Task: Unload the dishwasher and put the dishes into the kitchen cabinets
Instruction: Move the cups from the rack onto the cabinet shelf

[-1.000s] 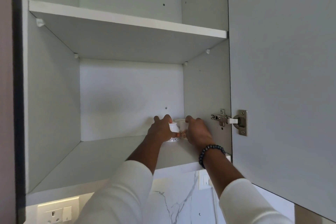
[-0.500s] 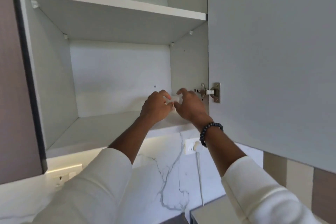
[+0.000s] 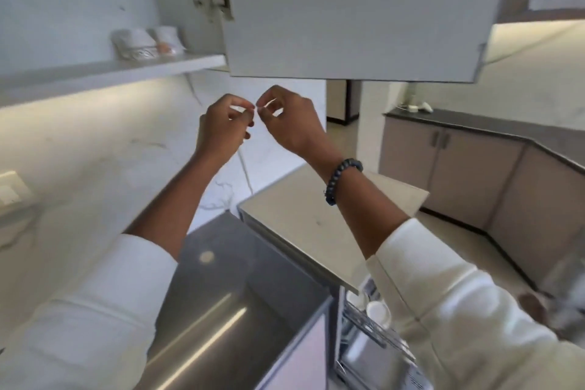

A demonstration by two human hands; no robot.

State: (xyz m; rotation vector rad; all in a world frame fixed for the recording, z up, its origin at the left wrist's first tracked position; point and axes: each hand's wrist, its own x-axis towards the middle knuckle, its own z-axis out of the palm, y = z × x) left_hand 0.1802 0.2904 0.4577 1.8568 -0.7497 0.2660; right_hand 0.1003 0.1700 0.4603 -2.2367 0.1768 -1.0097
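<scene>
Two small white cups, one patterned and one plain, stand side by side on the lower cabinet shelf, close to its right wall. Below the shelf, my left hand and my right hand hang in the air in front of the marble backsplash. Their fingertips almost meet, the fingers are loosely curled, and neither hand holds anything. At the bottom right, the dishwasher rack is pulled out with a white dish in it.
The open grey cabinet door hangs just above and right of my hands. A dark steel counter and a pale beige slab lie below. Low cabinets run along the right wall. A wall socket sits at the left.
Both hands have let go of the cups and dropped out of the cabinet to below the shelf. The view has swung down and right, bringing the counter and the dishwasher rack into sight.
</scene>
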